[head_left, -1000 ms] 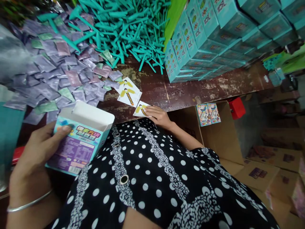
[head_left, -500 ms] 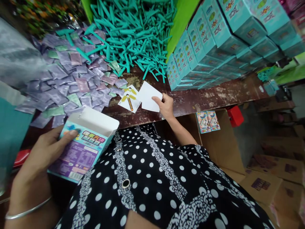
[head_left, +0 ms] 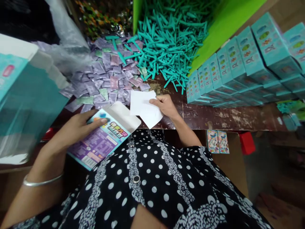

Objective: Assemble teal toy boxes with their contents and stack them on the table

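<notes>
At a worn, dark red counter (head_left: 238,115), a person in black-and-white polka-dot clothing (head_left: 154,178) has both hands occupied; the left hand (head_left: 73,130), a silvery bangle (head_left: 43,182) at its wrist, has its fingers closed around a tilted teal-and-purple box (head_left: 102,140), thumb flat on the printed face and other fingertips hidden behind it; the box's white flap (head_left: 122,114) stands open on the side toward the right hand (head_left: 166,106); the right hand's fingers pinch a few white cards (head_left: 144,106), thumb on top, plain faces up and corners fanned apart; the cards sit between the two sets of fingers, just by the open end of the box, though whether they touch the flap cannot be told; beyond the left fingers spreads a heap of small sachets (head_left: 95,79), mostly purple with some green and pink; straight ahead of the right fingers, T-shaped teal pieces (head_left: 169,47) lie massed beside a bright green panel (head_left: 219,38); to the right of those same fingers, teal cartons (head_left: 221,76) stand stacked in rows; to the left of the left fingers rises a large teal container (head_left: 28,101), crumpled clear plastic (head_left: 68,38) behind it; nearer the wearer and to the right of the right fingers, two small printed pieces (head_left: 218,142) show side by side, a red object (head_left: 247,143) near them.
</notes>
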Demonstrator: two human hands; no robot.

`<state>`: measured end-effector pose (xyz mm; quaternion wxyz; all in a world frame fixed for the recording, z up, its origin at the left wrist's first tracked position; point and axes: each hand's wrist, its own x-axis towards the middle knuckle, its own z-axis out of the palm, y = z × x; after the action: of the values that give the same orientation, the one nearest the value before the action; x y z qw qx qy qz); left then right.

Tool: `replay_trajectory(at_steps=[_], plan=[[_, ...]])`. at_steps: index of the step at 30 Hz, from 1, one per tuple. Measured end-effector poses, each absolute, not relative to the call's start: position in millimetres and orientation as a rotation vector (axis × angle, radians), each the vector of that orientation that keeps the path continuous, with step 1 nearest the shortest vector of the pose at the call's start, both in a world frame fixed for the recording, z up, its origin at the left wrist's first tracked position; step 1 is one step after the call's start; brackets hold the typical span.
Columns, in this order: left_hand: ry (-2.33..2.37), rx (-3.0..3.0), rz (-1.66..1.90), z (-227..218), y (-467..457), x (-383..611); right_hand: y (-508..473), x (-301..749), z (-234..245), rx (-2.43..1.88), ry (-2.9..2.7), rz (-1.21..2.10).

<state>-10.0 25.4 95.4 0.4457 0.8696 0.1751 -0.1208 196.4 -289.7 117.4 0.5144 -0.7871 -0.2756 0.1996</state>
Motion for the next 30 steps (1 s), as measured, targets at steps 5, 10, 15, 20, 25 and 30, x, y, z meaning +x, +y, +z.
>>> replay_trajectory(at_steps=[5, 10, 15, 20, 25, 30], plan=[[0.321, 2.137, -0.253, 105.5, 30.2, -2.1, -247.5, 202.0, 145.6, -2.097, -1.072, 0.603], [0.235, 2.114, -0.237, 108.9, 31.5, -1.6, -218.7, 204.3, 164.3, -2.222, -1.341, 0.672], [0.297, 2.058, -0.128, 105.0, 33.4, -5.3, -214.8, 223.1, 179.3, -2.254, -1.358, 0.623], [0.371, 1.999, -0.139, 97.9, 41.1, -16.3, -240.5, 248.6, 186.4, -2.349, -1.216, 0.515], [0.417, 2.018, -0.235, 87.4, 48.4, -26.0, -260.5, 256.3, 166.5, -2.722, -1.129, 0.467], [0.459, 2.062, -0.285, 82.1, 46.6, -26.5, -236.9, 257.0, 149.4, -2.838, -1.156, 0.264]])
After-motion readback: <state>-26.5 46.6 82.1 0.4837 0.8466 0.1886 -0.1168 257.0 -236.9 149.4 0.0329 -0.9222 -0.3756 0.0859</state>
